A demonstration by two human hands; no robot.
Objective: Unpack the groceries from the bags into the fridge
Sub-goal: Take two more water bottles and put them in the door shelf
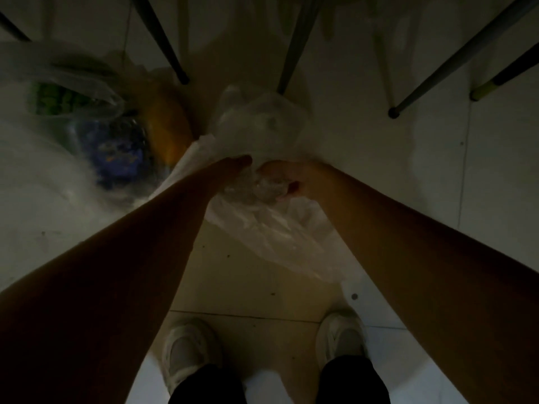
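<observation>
A clear plastic bag (262, 228) lies on the tiled floor straight ahead of me, dim and crumpled. My left hand (236, 166) and my right hand (287, 177) meet over its gathered top, each gripping the bunched plastic (256, 188). What is inside the bag is too dark to tell. To the left lies a second clear bag (67, 91) with green packaging, a blue patterned packet (122, 158) and a yellow-orange item (167, 123).
Dark metal chair or table legs (163, 42) (294, 51) (455, 65) slant down to the floor just beyond the bags. A yellow-tipped leg (484, 90) stands at the right. My white shoes (186, 351) are at the bottom. The scene is very dark.
</observation>
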